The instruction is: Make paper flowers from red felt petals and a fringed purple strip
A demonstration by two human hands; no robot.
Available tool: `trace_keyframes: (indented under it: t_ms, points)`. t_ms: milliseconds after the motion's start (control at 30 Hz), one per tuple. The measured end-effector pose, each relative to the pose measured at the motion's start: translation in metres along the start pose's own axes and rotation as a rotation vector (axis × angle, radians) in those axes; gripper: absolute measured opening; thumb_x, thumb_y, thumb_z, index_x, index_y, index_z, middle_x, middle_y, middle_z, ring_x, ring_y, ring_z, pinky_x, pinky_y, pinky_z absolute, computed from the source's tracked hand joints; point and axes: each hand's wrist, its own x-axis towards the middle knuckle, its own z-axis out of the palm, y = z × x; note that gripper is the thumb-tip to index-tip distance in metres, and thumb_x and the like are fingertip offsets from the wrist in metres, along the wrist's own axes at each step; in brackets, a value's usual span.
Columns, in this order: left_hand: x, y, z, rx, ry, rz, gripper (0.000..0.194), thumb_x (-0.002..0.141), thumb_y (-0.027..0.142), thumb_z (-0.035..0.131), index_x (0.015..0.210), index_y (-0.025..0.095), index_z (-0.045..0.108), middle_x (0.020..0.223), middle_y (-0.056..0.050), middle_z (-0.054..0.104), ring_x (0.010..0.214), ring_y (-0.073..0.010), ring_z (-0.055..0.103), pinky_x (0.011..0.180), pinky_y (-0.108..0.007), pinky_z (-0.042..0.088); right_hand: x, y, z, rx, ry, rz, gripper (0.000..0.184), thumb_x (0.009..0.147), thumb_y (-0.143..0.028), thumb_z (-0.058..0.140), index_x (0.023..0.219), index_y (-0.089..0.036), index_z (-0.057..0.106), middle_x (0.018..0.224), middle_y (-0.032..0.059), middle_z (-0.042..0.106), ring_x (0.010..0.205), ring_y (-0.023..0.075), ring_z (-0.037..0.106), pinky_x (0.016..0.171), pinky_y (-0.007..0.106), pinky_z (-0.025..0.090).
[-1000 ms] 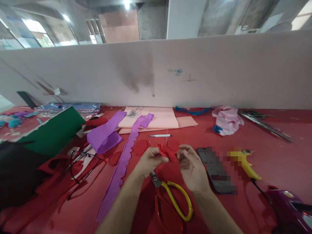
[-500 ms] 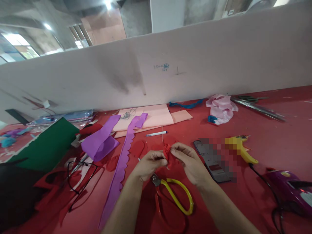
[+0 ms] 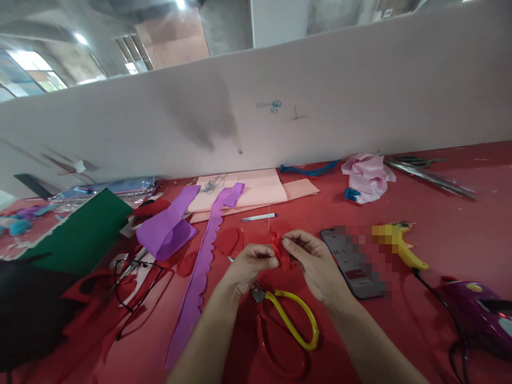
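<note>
Between my two hands is a small gathered piece of red fabric (image 3: 274, 240), with a thin pale wire or thread rising from its top. My left hand (image 3: 252, 264) pinches its lower left side between thumb and fingers. On the other side, my right hand (image 3: 306, 256) has thumb and forefinger closed at the fabric's right edge, where a loose red part hangs below. Under my hands lie scissors (image 3: 310, 320) with one yellow and one red handle, their blades partly covered by my left hand. Just beyond is a white pen (image 3: 258, 217).
Left are a scalloped purple strip (image 3: 202, 272), a folded purple piece (image 3: 160, 232), eyeglasses (image 3: 130, 306) and a green board (image 3: 84, 232). Peach sheets (image 3: 256, 186) lie against the white partition (image 3: 340, 96). Right are a phone (image 3: 350, 266), a yellow glue gun (image 3: 412, 256) and a purple device (image 3: 470, 301).
My right fingers have shifted slightly at the red fabric, and more of its loose part shows below. My left hand keeps its pinch. The whole view has shifted a little.
</note>
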Motion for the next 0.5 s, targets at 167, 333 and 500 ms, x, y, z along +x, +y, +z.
trace_keyframes:
  t_ms: [167, 333, 500]
  points:
    - [-0.0001, 0.0022, 0.0028, -0.027, 0.023, -0.041, 0.032, 0.038, 0.026, 0.092, 0.058, 0.013, 0.070, 0.057, 0.001, 0.064, 0.056, -0.0091, 0.054, 0.066, -0.024, 0.040, 0.0003, 0.0016, 0.0009, 0.005, -0.019, -0.003, 0.016, 0.069, -0.033, 0.079, 0.077, -0.021, 0.071, 0.074, -0.0009, 0.065, 0.068, 0.0126, 0.055, 0.064, 0.025, 0.045]
    - [-0.0006, 0.0017, 0.0030, -0.025, -0.006, -0.045, 0.033, 0.039, 0.027, 0.092, 0.058, 0.012, 0.070, 0.053, 0.001, 0.061, 0.055, -0.0094, 0.053, 0.065, -0.024, 0.039, -0.0004, 0.0012, 0.0009, 0.011, -0.019, -0.025, 0.015, 0.070, -0.032, 0.078, 0.080, -0.023, 0.071, 0.077, -0.0014, 0.064, 0.073, 0.0125, 0.056, 0.068, 0.024, 0.045]
    - [-0.0005, -0.0010, 0.0023, -0.043, -0.070, -0.007, 0.030, 0.045, 0.027, 0.090, 0.061, 0.012, 0.070, 0.058, 0.001, 0.062, 0.057, -0.0095, 0.052, 0.067, -0.024, 0.040, -0.0022, -0.0006, 0.0005, 0.015, -0.019, -0.025, 0.018, 0.072, -0.031, 0.077, 0.086, -0.024, 0.069, 0.081, -0.0005, 0.065, 0.076, 0.0145, 0.058, 0.070, 0.026, 0.046]
